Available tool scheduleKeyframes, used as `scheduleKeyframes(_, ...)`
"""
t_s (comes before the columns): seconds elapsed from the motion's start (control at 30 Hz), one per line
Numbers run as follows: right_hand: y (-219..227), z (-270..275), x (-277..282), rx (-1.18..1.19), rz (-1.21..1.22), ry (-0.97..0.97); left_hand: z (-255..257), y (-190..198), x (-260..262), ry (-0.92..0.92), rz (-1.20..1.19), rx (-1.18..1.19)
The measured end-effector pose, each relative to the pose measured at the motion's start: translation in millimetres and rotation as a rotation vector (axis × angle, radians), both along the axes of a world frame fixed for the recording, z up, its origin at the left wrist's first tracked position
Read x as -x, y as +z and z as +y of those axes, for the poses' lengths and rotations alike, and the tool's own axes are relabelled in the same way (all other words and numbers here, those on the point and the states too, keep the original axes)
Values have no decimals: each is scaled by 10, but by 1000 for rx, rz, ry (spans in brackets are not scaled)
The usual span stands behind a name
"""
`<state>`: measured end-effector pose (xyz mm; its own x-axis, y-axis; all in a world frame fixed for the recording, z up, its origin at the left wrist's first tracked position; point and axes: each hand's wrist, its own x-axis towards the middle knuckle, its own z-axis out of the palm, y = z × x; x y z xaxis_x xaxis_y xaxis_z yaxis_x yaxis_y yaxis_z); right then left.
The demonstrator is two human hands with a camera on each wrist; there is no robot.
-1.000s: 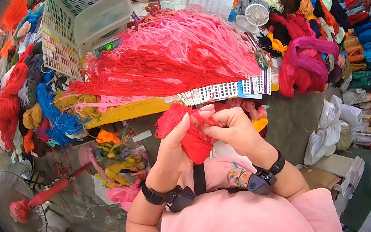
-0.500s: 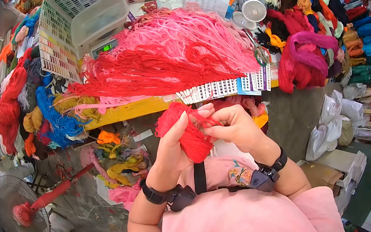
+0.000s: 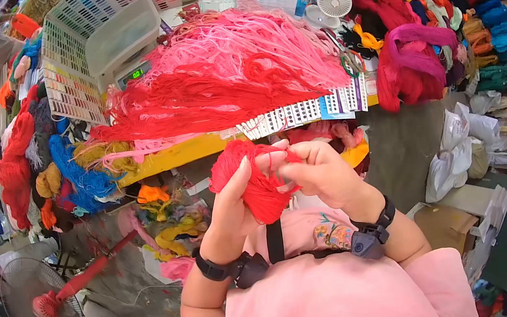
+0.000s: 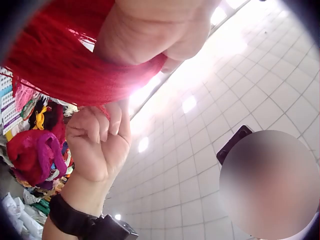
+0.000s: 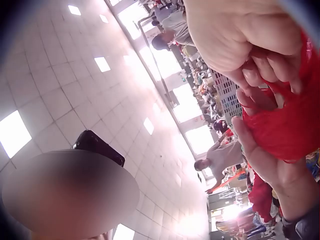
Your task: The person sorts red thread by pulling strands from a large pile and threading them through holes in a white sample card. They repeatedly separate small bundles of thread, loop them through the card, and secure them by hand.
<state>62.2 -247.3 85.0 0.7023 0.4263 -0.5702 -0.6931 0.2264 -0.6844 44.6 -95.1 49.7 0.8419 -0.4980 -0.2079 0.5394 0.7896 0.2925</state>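
Observation:
A skein of red yarn (image 3: 269,201) is held up between both hands, in front of the chest. My left hand (image 3: 232,194) grips it from the left, with the thumb across its front. On its right side, the curled fingers of my right hand (image 3: 332,176) pinch red strands near the left fingertips. The left wrist view shows the yarn (image 4: 60,60) stretched below the left palm, the right hand (image 4: 97,142) curled close under it. In the right wrist view the skein (image 5: 287,127) lies across the left hand (image 5: 270,167), and some right fingers are hidden behind strands.
A long pile of pink yarn (image 3: 250,42) and red yarn (image 3: 206,97) covers the yellow-edged table (image 3: 169,159). Around it are colour cards (image 3: 286,117), scissors (image 3: 350,64), a digital scale (image 3: 135,74) and a small fan (image 3: 334,1). A red floor fan (image 3: 47,305) stands lower left.
The right hand has shifted slightly right and its fingers have turned, spreading the red strands into a loop beside the left fingertips. The left hand keeps its hold. The head view has shifted a little.

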Motion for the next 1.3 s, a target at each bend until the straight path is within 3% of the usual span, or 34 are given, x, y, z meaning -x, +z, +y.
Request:
scheduleKeyframes(0.03, -23, 34, 11, -3, 1, -7, -3, 2, 2, -7, 1, -3)
scheduleKeyframes(0.1, -78, 90, 35, 143, -264, 88, -11, 5, 5, -30, -16, -89)
scheduleKeyframes(0.27, -10, 73, 25, 123, -188, 103, -21, 23, 18, -17, -32, -94)
scheduleKeyframes(0.37, -37, 61, 40, 104, -243, 19, -21, 32, 22, -12, -5, -78)
scheduleKeyframes(0.43, 27, -7, 10, 56, -59, 34, -17, 14, 20, -7, 13, -56)
scheduleKeyframes(0.53, -94, -24, 58, -35, -15, -40, -6, -23, 32, -11, 64, 42)
scheduleKeyframes(0.73, -112, -68, 45, -159, 72, -82, -35, -40, 53, -10, 13, -241)
scheduleKeyframes(0.8, -176, -91, 56, -202, 27, -85, -77, 57, 46, 72, 177, -320)
scheduleKeyframes(0.93, -121, -114, 42, -330, 3, -75, -16, -53, 38, 29, 48, -213)
scheduleKeyframes(1.1, -45, -117, 29, -271, 24, -48, -53, -21, 55, 62, -79, -62)
scheduleKeyframes(1.27, -61, -79, 28, -230, 57, -100, -78, 17, 43, 59, -43, -154)
scheduleKeyframes(1.3, -99, -60, 40, -71, -9, -49, -84, 31, 35, 32, -29, -174)
